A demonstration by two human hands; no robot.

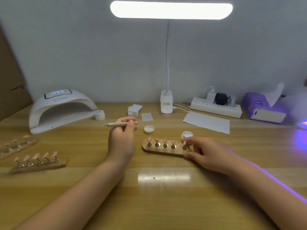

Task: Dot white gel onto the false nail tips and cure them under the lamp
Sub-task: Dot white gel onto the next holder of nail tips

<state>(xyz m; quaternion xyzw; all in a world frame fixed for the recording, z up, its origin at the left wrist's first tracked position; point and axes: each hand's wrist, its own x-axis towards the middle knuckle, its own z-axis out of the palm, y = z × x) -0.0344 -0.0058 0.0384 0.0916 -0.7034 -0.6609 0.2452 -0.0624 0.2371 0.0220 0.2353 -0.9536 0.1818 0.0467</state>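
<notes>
Far left, near edge of the wooden table (157, 205): two wooden stands, the rear stand (15, 146) partly cut off by the picture edge and the front stand (39, 164) carrying five pink nail tips on metal posts. Behind them sits the white curing lamp (61, 110), its arched opening facing the person, display lit. A small white jar (100, 115) stands just beside the lamp's right foot.

Left hand (122, 138): raised above the table, fingers curled round a wooden dotting pen (120, 124), which lies roughly level with its metal point toward the lamp.

Centre: a stack of white pads (134, 110), a white jar lid (149, 129) lying open side up, and the desk lamp (166, 103) with its bright bar overhead.

The working stand (163, 151) lies right of the left hand and holds five pink nail tips (164, 141). An open gel pot (187, 135) sits just behind its right end.

Right hand (206, 153): fingers and thumb pinch the right end of the working stand.

Right side: a sheet of paper (206, 122), a power strip (216, 107) and a purple tissue box (264, 107).
</notes>
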